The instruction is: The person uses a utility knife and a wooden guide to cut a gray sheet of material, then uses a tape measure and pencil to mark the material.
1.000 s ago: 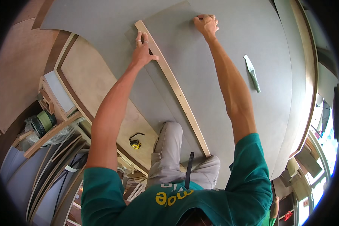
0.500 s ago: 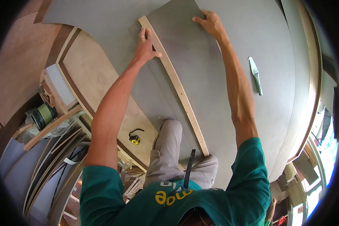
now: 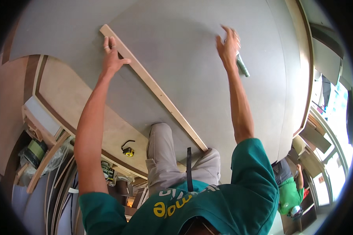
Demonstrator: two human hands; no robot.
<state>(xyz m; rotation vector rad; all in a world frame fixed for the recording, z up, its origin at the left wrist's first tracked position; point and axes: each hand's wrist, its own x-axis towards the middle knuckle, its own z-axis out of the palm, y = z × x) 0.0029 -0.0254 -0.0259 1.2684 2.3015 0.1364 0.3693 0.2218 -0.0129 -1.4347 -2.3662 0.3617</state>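
And there it is, bold yellow lettering (image 3: 170,206) across the wearer's teal shirt (image 3: 223,205), with white characters (image 3: 166,192) nearer the waist! Over on the yellow-and-black tape measure (image 3: 128,152), any markings are simply too small to read.

Left hand (image 3: 113,60) touches a wooden strip (image 3: 157,91) at ten o'clock; blurred right hand (image 3: 228,47), near a green-handled tool (image 3: 243,66), at one; tape measure (image 3: 128,151) at eight

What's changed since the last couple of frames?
Right hand let go of the edge of the grey sheet and moved right; it's now open, overlapping the green-handled knife in view, contact unclear. Scene sits further left in frame. Unchanged: left hand on the wooden strip.
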